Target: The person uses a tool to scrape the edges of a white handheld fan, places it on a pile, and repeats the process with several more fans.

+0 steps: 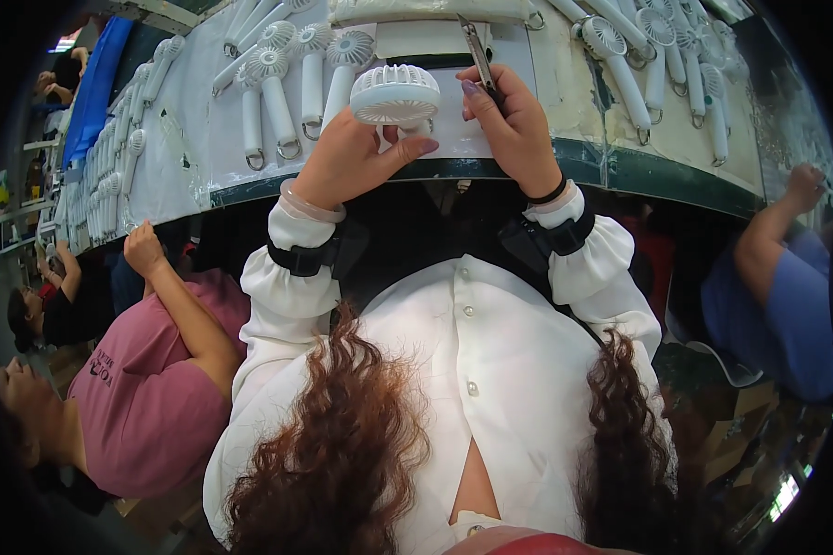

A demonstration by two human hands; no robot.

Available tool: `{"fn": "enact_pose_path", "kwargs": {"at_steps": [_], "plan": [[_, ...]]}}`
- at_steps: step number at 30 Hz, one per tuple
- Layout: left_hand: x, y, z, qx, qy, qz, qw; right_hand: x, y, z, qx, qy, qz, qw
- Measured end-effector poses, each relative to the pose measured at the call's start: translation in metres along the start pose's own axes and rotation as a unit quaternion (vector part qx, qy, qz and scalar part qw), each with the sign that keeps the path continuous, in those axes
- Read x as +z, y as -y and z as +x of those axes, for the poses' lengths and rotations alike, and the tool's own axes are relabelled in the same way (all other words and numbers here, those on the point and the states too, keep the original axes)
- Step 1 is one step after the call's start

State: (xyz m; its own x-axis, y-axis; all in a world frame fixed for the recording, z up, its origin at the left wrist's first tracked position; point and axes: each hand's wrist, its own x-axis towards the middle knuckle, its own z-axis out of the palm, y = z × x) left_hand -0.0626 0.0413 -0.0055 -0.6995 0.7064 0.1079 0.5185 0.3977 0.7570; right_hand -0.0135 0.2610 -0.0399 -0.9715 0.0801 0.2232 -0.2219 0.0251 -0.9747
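My left hand (363,159) is closed around the neck of a white handheld fan (396,96), its round slatted head tilted up above the bench edge. Most of the fan's handle is hidden by the hand. A little to the right, my right hand (514,125) grips a utility knife (478,57) with a dark body, held upright with its narrow end pointing away from me. Knife and fan are apart. Behind the fan, several more white handheld fans (270,69) lie on the bench, metal rings at their handle ends.
The bench (222,129) has a pale covering and a dark green front edge. More fans (611,55) lie at the right, and a long row (111,185) runs down the left. A co-worker in a pink shirt (157,379) sits close at left; another in blue (777,296) at right.
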Motion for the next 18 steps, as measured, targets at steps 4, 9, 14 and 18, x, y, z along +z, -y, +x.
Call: {"fn": "enact_pose_path", "kwargs": {"at_steps": [4,9,14,18], "plan": [[-0.001,-0.003,-0.001,0.005,0.000,-0.018,1.000,0.001,0.001,-0.001,-0.003,-0.002,-0.002,1.000],[0.003,-0.004,-0.001,0.041,-0.044,-0.052,0.997,0.001,0.003,-0.001,-0.005,-0.003,-0.010,1.000],[0.004,-0.013,-0.004,0.016,-0.059,-0.097,0.993,0.001,0.002,-0.001,-0.006,-0.001,-0.014,1.000],[0.004,0.007,-0.009,0.163,-0.022,-0.008,0.986,-0.002,0.000,-0.001,0.006,0.029,-0.018,0.999]]}}
